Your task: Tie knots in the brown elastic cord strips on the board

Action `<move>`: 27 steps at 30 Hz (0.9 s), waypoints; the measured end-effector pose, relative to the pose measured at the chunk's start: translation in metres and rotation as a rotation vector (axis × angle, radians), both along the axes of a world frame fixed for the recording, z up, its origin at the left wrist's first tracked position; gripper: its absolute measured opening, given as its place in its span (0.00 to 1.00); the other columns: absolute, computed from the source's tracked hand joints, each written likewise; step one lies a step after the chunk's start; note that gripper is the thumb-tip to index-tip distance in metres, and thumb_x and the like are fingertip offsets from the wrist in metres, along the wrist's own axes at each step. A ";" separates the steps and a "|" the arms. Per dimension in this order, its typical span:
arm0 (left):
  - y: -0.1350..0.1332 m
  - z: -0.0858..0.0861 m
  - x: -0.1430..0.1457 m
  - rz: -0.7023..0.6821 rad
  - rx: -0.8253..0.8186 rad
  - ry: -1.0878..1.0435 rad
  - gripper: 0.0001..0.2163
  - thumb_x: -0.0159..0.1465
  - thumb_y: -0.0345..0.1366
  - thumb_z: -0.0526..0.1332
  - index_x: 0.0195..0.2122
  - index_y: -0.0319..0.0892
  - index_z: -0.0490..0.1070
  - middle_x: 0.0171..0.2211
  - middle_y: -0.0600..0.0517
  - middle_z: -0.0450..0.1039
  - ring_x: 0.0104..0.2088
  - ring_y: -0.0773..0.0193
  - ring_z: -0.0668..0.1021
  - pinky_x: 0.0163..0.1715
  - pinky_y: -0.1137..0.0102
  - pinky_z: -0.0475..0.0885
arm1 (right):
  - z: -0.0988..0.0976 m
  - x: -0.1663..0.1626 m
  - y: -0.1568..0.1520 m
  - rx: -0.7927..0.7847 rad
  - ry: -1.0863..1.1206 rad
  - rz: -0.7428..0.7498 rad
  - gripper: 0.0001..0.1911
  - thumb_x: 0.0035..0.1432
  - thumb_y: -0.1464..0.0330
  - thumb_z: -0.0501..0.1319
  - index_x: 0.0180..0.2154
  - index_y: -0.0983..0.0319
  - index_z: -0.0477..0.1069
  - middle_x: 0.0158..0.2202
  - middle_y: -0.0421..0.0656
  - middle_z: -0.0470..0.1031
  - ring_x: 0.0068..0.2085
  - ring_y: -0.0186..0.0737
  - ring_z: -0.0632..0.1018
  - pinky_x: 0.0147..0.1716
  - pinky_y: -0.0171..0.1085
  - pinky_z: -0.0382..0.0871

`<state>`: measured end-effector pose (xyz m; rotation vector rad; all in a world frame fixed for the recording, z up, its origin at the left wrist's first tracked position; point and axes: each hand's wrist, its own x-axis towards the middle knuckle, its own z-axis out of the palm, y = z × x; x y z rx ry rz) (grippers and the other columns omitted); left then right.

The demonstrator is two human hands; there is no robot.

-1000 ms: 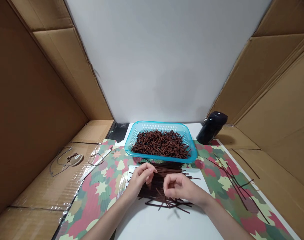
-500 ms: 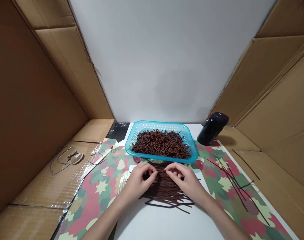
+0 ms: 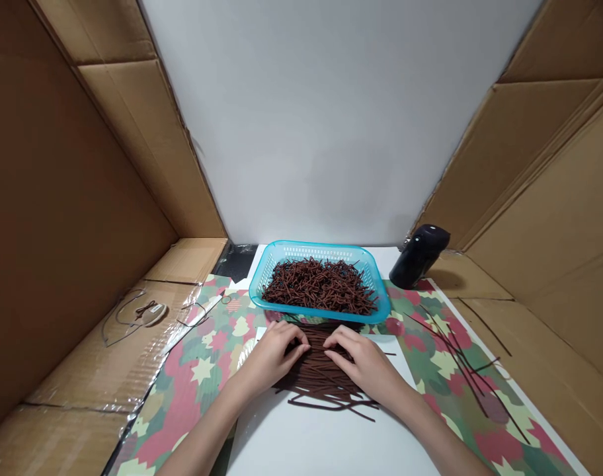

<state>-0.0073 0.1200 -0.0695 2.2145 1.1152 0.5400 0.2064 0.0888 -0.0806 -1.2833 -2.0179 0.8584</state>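
Note:
Many thin, dark brown sticks [image 3: 326, 377] lie side by side, mostly crosswise, on a white sheet [image 3: 326, 443]. My left hand [image 3: 276, 350] rests at the left part of this layer, with thumb and forefinger pinched together at its top. Whether a stick is between those fingertips cannot be made out. Over the right part is my right hand [image 3: 363, 357], its thumb and forefinger slightly apart and touching or just above the sticks. Just beyond both hands stands a blue plastic basket [image 3: 321, 315] heaped with short, tangled brown pieces [image 3: 319, 284].
A black, bottle-like object [image 3: 420, 254] stands at the back right. Loose long sticks [image 3: 463, 360] lie on the patterned cloth [image 3: 197, 390] to the right. On the left are a pale oval object [image 3: 155, 314] with a cord and a white strip [image 3: 192, 325]. Cardboard walls flank both sides.
My right thumb and forefinger have parted a little and shifted slightly left. The fingertips of both hands are lower against the layer of sticks, which looks more closely packed between them.

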 end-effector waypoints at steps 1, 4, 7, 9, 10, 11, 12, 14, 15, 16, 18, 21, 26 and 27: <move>0.000 0.000 0.000 0.001 -0.013 -0.019 0.05 0.65 0.36 0.56 0.33 0.42 0.68 0.33 0.52 0.72 0.36 0.60 0.70 0.38 0.67 0.61 | -0.001 0.000 0.000 0.003 0.028 0.003 0.06 0.61 0.71 0.55 0.36 0.58 0.70 0.36 0.42 0.71 0.37 0.43 0.74 0.38 0.38 0.65; 0.001 0.000 0.000 0.006 -0.093 -0.124 0.05 0.64 0.36 0.57 0.34 0.42 0.70 0.33 0.51 0.71 0.36 0.59 0.69 0.39 0.67 0.59 | -0.003 -0.002 0.001 0.023 0.098 0.009 0.08 0.62 0.71 0.54 0.37 0.58 0.72 0.36 0.43 0.72 0.38 0.43 0.74 0.39 0.39 0.64; 0.000 0.004 -0.001 0.001 -0.180 -0.227 0.05 0.62 0.36 0.59 0.35 0.42 0.72 0.35 0.50 0.72 0.38 0.59 0.69 0.40 0.67 0.58 | -0.003 -0.004 0.001 0.046 0.166 0.009 0.09 0.63 0.71 0.54 0.38 0.59 0.73 0.37 0.44 0.72 0.40 0.43 0.74 0.41 0.38 0.64; 0.000 0.007 -0.003 -0.008 -0.242 -0.286 0.06 0.61 0.36 0.60 0.35 0.42 0.74 0.35 0.50 0.72 0.38 0.59 0.68 0.41 0.68 0.58 | -0.001 -0.005 0.001 0.054 0.221 0.003 0.09 0.63 0.70 0.54 0.37 0.59 0.73 0.36 0.44 0.71 0.40 0.43 0.73 0.42 0.39 0.64; 0.000 0.009 -0.004 -0.010 -0.290 -0.327 0.06 0.61 0.37 0.61 0.35 0.42 0.75 0.35 0.50 0.73 0.38 0.59 0.69 0.41 0.68 0.58 | 0.000 -0.005 0.001 0.053 0.250 -0.004 0.09 0.63 0.70 0.54 0.37 0.59 0.73 0.36 0.44 0.71 0.40 0.43 0.73 0.42 0.39 0.63; 0.000 0.011 -0.006 -0.011 -0.345 -0.371 0.06 0.60 0.38 0.62 0.34 0.42 0.76 0.34 0.50 0.73 0.37 0.60 0.69 0.40 0.69 0.58 | 0.001 -0.006 0.000 0.049 0.280 -0.013 0.09 0.62 0.69 0.55 0.37 0.59 0.73 0.36 0.44 0.71 0.40 0.43 0.73 0.42 0.39 0.63; 0.001 0.012 -0.007 -0.011 -0.401 -0.415 0.06 0.59 0.38 0.63 0.32 0.41 0.76 0.33 0.50 0.73 0.36 0.61 0.69 0.39 0.70 0.58 | 0.003 -0.006 0.000 0.039 0.312 -0.023 0.08 0.62 0.69 0.56 0.36 0.59 0.74 0.36 0.44 0.71 0.40 0.43 0.73 0.42 0.39 0.62; 0.002 0.013 -0.010 -0.010 -0.517 -0.507 0.07 0.58 0.39 0.64 0.31 0.40 0.76 0.30 0.51 0.73 0.33 0.63 0.69 0.36 0.71 0.59 | 0.004 -0.008 -0.001 0.002 0.381 -0.042 0.06 0.60 0.67 0.58 0.34 0.59 0.75 0.35 0.44 0.72 0.39 0.43 0.73 0.40 0.39 0.63; 0.003 0.013 -0.011 -0.009 -0.567 -0.553 0.07 0.57 0.39 0.65 0.30 0.39 0.76 0.29 0.51 0.72 0.32 0.64 0.69 0.34 0.71 0.60 | 0.003 -0.009 -0.001 -0.028 0.419 -0.048 0.06 0.58 0.67 0.60 0.32 0.59 0.75 0.33 0.43 0.72 0.37 0.42 0.73 0.38 0.39 0.63; 0.003 0.012 -0.012 -0.008 -0.615 -0.601 0.08 0.56 0.39 0.66 0.29 0.39 0.76 0.28 0.52 0.72 0.30 0.65 0.69 0.33 0.72 0.60 | 0.002 -0.010 -0.001 -0.069 0.458 -0.049 0.05 0.57 0.66 0.62 0.31 0.59 0.75 0.31 0.42 0.72 0.34 0.41 0.72 0.34 0.37 0.64; 0.002 0.011 -0.011 -0.007 -0.719 -0.705 0.08 0.54 0.38 0.67 0.27 0.38 0.75 0.25 0.53 0.70 0.28 0.68 0.68 0.31 0.73 0.59 | -0.002 -0.012 0.000 -0.171 0.541 -0.027 0.07 0.54 0.63 0.64 0.28 0.60 0.74 0.24 0.39 0.69 0.25 0.35 0.69 0.24 0.34 0.61; -0.004 0.009 -0.005 -0.023 -0.897 -0.835 0.09 0.50 0.37 0.69 0.23 0.35 0.74 0.22 0.52 0.67 0.25 0.69 0.67 0.28 0.74 0.60 | -0.008 -0.015 0.002 -0.321 0.671 0.044 0.11 0.49 0.61 0.67 0.26 0.62 0.74 0.22 0.37 0.66 0.19 0.29 0.62 0.16 0.30 0.54; -0.011 0.004 0.003 -0.013 -1.093 -1.040 0.09 0.50 0.34 0.69 0.22 0.34 0.72 0.22 0.53 0.65 0.24 0.72 0.67 0.26 0.76 0.60 | -0.006 -0.013 0.001 -0.505 0.897 0.093 0.11 0.44 0.63 0.71 0.25 0.64 0.75 0.28 0.38 0.66 0.21 0.25 0.60 0.15 0.26 0.52; -0.012 0.002 0.004 -0.001 -1.107 -1.085 0.08 0.50 0.34 0.69 0.23 0.34 0.72 0.22 0.54 0.65 0.24 0.73 0.67 0.26 0.77 0.60 | -0.005 -0.012 0.000 -0.539 0.939 0.093 0.11 0.44 0.64 0.72 0.25 0.65 0.76 0.28 0.38 0.66 0.21 0.24 0.60 0.16 0.25 0.52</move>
